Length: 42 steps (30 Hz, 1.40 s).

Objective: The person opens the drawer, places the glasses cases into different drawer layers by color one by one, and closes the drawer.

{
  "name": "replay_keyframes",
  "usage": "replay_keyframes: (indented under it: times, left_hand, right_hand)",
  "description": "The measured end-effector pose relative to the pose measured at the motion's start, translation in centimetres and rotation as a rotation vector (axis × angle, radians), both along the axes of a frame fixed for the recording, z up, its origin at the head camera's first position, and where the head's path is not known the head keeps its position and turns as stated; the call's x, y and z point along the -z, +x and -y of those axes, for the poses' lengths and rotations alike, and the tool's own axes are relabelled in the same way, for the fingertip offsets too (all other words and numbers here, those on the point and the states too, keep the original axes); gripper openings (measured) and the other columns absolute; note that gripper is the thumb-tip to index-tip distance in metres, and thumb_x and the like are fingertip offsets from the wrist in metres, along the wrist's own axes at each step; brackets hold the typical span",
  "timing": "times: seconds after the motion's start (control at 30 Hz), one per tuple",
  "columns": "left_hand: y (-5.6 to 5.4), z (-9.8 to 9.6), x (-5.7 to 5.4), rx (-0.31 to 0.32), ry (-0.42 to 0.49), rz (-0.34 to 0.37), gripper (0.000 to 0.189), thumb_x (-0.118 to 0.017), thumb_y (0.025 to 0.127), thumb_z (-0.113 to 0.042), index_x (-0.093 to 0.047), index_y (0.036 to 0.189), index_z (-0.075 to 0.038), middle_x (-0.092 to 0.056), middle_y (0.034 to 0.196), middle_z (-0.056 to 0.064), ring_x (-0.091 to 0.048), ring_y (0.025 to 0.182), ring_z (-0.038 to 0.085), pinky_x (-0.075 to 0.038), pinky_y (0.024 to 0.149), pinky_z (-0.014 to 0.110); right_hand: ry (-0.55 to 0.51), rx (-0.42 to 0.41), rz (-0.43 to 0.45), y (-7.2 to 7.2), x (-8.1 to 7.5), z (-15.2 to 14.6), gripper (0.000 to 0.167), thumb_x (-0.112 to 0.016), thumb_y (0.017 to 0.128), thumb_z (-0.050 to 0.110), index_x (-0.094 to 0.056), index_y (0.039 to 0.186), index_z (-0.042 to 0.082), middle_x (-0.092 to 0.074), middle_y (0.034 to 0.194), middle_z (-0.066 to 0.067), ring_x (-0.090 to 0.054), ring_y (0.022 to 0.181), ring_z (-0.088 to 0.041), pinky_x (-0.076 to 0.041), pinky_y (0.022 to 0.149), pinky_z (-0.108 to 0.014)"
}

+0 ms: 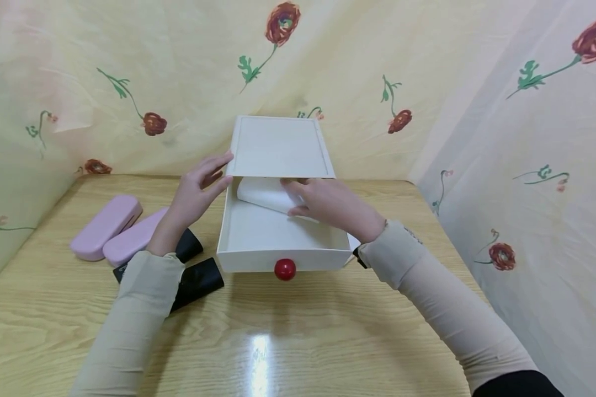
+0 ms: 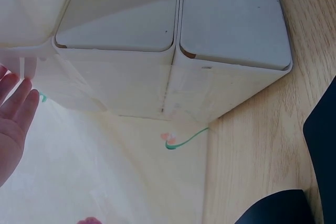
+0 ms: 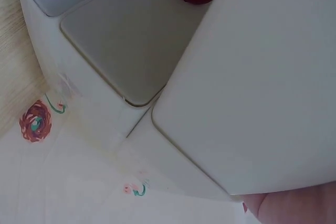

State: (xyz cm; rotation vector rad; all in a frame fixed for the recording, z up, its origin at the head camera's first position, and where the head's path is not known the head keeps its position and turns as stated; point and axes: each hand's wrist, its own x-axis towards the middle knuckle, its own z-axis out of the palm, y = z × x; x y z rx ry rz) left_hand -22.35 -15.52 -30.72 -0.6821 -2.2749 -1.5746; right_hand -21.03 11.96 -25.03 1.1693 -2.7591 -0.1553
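Before a floral backdrop (image 1: 193,66), your left hand (image 1: 195,186) rests loosely extended fingers against the white cabinet (image 1: 280,146) behind the pulled-out drawer (image 1: 248,261), apparently steadying it, while your right hand (image 1: 331,205) pinches the white sheet-like piece (image 1: 260,192) inside that drawer.

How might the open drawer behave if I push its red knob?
The open drawer looks stiff, its walls straight. It may sag if pushed downward, since it juts out of the cabinet. The round, glossy red knob may feel slippery.
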Motion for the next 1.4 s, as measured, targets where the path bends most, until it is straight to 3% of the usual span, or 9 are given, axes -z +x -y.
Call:
replay_keyframes:
  times: [0.13,0.37,0.57,0.8,0.9,1.0,1.27,1.33,1.4]
  left_hand:
    - [0.0,-0.2,0.1,0.003,0.007,0.003,0.044,-0.058,0.097,-0.011,-0.052,0.140,-0.009,-0.048,0.148,0.008,-0.044,0.136,0.021,-0.038,0.113,0.042]
    - [-0.1,-0.3,0.2,0.008,0.005,0.009,0.044,-0.059,0.097,-0.011,-0.051,0.141,-0.009,-0.048,0.148,0.008,-0.044,0.137,0.021,-0.038,0.113,0.042]
    - [-0.1,-0.1,0.2,0.003,0.018,0.007,0.044,-0.058,0.097,-0.010,-0.052,0.140,-0.008,-0.048,0.147,0.010,-0.044,0.137,0.022,-0.039,0.112,0.041]
    - [-0.1,-0.4,0.2,0.012,0.035,0.002,0.043,-0.058,0.097,-0.010,-0.052,0.140,-0.007,-0.048,0.147,0.010,-0.043,0.137,0.022,-0.039,0.112,0.041]
    - [-0.1,-0.4,0.2,0.021,0.039,0.009,0.044,-0.058,0.097,-0.010,-0.051,0.140,-0.007,-0.046,0.148,0.011,-0.042,0.139,0.024,-0.038,0.113,0.043]
    - [0.0,-0.3,0.1,0.017,0.025,0.027,0.045,-0.057,0.098,-0.012,-0.050,0.142,-0.009,-0.044,0.150,0.009,-0.041,0.140,0.024,-0.039,0.112,0.045]
    - [0.4,-0.1,-0.3,0.016,-0.017,0.048,0.047,-0.057,0.098,-0.017,-0.047,0.144,-0.013,-0.041,0.152,0.005,-0.037,0.143,0.022,-0.042,0.109,0.048]
    - [0.4,-0.1,-0.3,0.021,-0.010,0.051,0.048,-0.058,0.098,-0.016,-0.047,0.144,-0.012,-0.041,0.152,0.006,-0.036,0.143,0.023,-0.041,0.109,0.050]
    - [0.5,-0.1,-0.4,0.023,-0.007,0.053,0.048,-0.058,0.098,-0.016,-0.047,0.144,-0.012,-0.041,0.153,0.006,-0.036,0.143,0.024,-0.040,0.110,0.052]
  right_hand:
    - [0.012,0.024,0.020,0.3,-0.1,-0.3,0.058,-0.064,0.092,0.039,-0.047,0.141,0.012,-0.066,0.088,-0.013,-0.061,0.076,-0.024,-0.056,0.064,-0.040]
    - [-0.053,0.040,0.105,1.8,-0.9,-1.2,0.063,-0.066,0.092,0.034,-0.043,0.146,0.011,-0.059,0.134,-0.015,-0.061,0.114,-0.032,-0.053,0.095,-0.046]
    - [-0.162,-0.015,0.152,2.8,-1.4,-2.6,0.064,-0.066,0.093,0.030,-0.041,0.148,0.010,-0.054,0.141,-0.014,-0.054,0.126,-0.031,-0.047,0.104,-0.046]
    - [-0.341,-0.025,0.297,3.3,-1.3,-5.9,0.057,-0.064,0.094,0.024,-0.044,0.145,0.010,-0.049,0.147,-0.008,-0.046,0.136,-0.027,-0.039,0.112,-0.046]
    - [-0.411,-0.033,0.322,3.3,-0.8,-7.5,0.057,-0.063,0.095,0.023,-0.042,0.147,0.013,-0.045,0.151,-0.003,-0.042,0.140,-0.024,-0.036,0.114,-0.046]
    - [-0.481,-0.060,0.293,3.2,0.1,-8.9,0.058,-0.064,0.094,0.020,-0.041,0.148,0.015,-0.044,0.152,-0.002,-0.040,0.141,-0.023,-0.035,0.115,-0.044]
    - [-0.639,-0.055,0.243,2.0,3.7,-12.3,0.061,-0.068,0.090,0.009,-0.044,0.146,0.013,-0.047,0.149,-0.008,-0.043,0.138,-0.022,-0.030,0.113,-0.017]
    - [-0.627,-0.022,0.257,1.5,4.7,-13.2,0.062,-0.070,0.088,0.009,-0.045,0.145,0.012,-0.047,0.149,-0.011,-0.042,0.139,-0.027,-0.030,0.114,-0.020]
    - [-0.603,0.021,0.283,1.0,5.7,-14.0,0.064,-0.072,0.087,0.012,-0.045,0.145,0.011,-0.045,0.150,-0.012,-0.038,0.141,-0.032,-0.031,0.117,-0.031]
